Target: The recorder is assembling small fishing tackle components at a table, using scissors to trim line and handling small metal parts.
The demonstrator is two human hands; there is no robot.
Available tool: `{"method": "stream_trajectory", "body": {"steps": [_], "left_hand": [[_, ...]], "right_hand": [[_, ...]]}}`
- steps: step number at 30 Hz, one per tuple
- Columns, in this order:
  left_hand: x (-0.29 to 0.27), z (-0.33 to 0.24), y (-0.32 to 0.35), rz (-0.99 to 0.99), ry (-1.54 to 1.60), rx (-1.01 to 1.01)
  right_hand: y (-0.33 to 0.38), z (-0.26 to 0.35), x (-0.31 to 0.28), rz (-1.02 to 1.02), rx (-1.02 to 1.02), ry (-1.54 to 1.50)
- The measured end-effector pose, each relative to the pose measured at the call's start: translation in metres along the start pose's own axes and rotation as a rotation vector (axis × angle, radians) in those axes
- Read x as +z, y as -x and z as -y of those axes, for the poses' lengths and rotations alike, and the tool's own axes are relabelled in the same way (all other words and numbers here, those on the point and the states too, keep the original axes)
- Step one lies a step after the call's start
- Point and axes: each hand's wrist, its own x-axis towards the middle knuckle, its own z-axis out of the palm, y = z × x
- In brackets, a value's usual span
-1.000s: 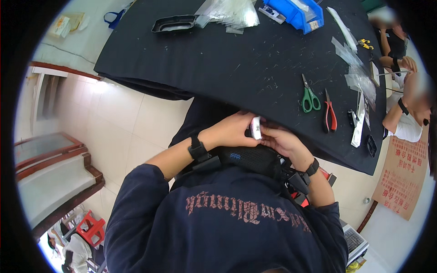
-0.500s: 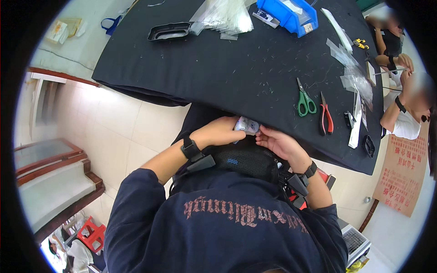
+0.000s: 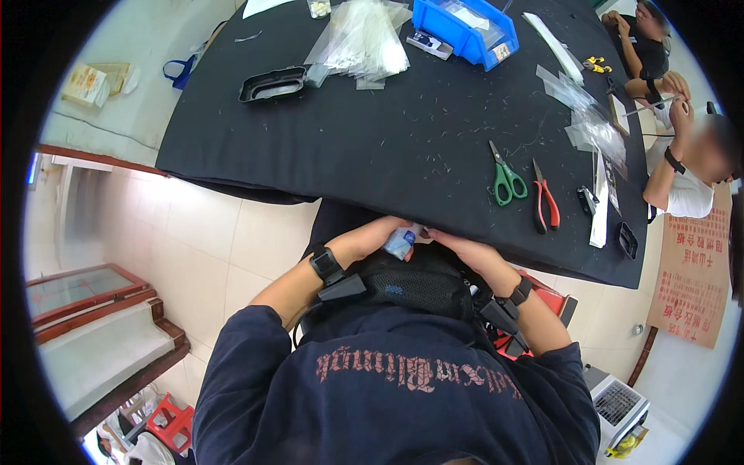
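Note:
Just below the table's near edge, my left hand [image 3: 375, 238] is closed around a small blue-and-white soft packet [image 3: 398, 243]. My right hand [image 3: 463, 249] reaches in from the other side, its fingertips pinched together at the packet's right end. The table edge partly hides those fingertips. Both hands are above my lap, close to a black mesh pouch [image 3: 411, 285] at my waist. On the tabletop nearest my right hand lie green-handled scissors [image 3: 508, 183] and red-handled pliers [image 3: 547, 203].
The black-covered table [image 3: 349, 155] carries a blue bin [image 3: 473, 31], clear plastic bags [image 3: 360, 43], a black tray [image 3: 273, 84] and more bags [image 3: 589, 124] at right. Two people sit along the right side, one holding a thin tool. A red stool [image 3: 172, 422] stands lower left.
Both hands have drawn slightly lower and left with the packet, which is tilted differently and shows more blue. The right fingers are more hidden by the table edge. The whole view has shifted slightly.

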Motion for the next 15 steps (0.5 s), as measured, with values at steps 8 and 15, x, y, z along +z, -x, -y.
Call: {"method": "stream_trajectory", "body": {"steps": [8, 15], "left_hand": [[0.015, -0.009, -0.01, 0.044, -0.063, 0.046], [0.019, -0.015, -0.004, 0.007, -0.059, 0.008]], "right_hand": [[-0.014, -0.005, -0.008, -0.055, -0.035, 0.245], [-0.014, 0.0, -0.005, -0.077, -0.108, 0.305]]}}
